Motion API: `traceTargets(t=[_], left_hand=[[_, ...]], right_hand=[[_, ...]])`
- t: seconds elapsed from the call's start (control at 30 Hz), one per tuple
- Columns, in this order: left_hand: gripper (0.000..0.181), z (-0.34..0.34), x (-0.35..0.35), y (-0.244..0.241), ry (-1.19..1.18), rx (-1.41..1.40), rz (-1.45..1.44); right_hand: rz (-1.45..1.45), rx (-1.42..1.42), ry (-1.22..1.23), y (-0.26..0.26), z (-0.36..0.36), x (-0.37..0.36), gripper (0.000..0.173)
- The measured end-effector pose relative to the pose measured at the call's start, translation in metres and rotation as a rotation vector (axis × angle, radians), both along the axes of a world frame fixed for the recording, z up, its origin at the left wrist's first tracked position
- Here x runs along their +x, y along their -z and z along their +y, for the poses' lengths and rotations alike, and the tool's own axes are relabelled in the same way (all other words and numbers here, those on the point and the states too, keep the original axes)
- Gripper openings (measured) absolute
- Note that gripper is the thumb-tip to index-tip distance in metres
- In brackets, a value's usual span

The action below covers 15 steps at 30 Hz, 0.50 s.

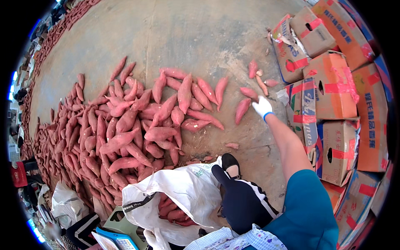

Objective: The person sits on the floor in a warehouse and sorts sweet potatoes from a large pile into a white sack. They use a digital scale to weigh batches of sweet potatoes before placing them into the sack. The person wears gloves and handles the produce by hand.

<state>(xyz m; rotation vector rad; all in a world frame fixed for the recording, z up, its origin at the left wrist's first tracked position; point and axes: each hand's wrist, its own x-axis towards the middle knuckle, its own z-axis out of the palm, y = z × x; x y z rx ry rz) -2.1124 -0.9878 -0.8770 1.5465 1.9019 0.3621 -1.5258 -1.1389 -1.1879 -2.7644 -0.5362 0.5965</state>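
My right hand [262, 107], in a white glove with a blue cuff, reaches out over the concrete floor. Its fingertips are at a sweet potato [249, 93]; whether they grip it cannot be told. Another sweet potato [242, 111] lies just left of the hand. My left hand [153, 239], also in a white glove, is at the near edge of a white woven sack [184, 184]; its fingers are partly hidden. The sack's mouth is open, with several sweet potatoes [175, 213] inside. A large heap of sweet potatoes [122, 140] spreads beyond the sack to the left.
Taped cardboard boxes [332, 87] are stacked along the right. A blue scale [120, 239] and a green plastic stool [117, 220] stand by the sack's left side. Another white sack [67, 204] lies at the lower left. Small potato pieces lie on the floor. People are at the far left.
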Motion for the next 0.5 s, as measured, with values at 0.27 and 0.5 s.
traceTargets(t=[0.27,0.5], left_hand=[[0.014,0.004,-0.033,0.069,0.087,-0.072,-0.108],[0.011,0.009,-0.035,0.084,0.097,-0.176,-0.019]], right_hand=[[-0.082,-0.279,-0.061,0.019,0.064,0.032,0.087],[0.028,-0.398,-0.077,0.006,0.072,0.034,0.064]])
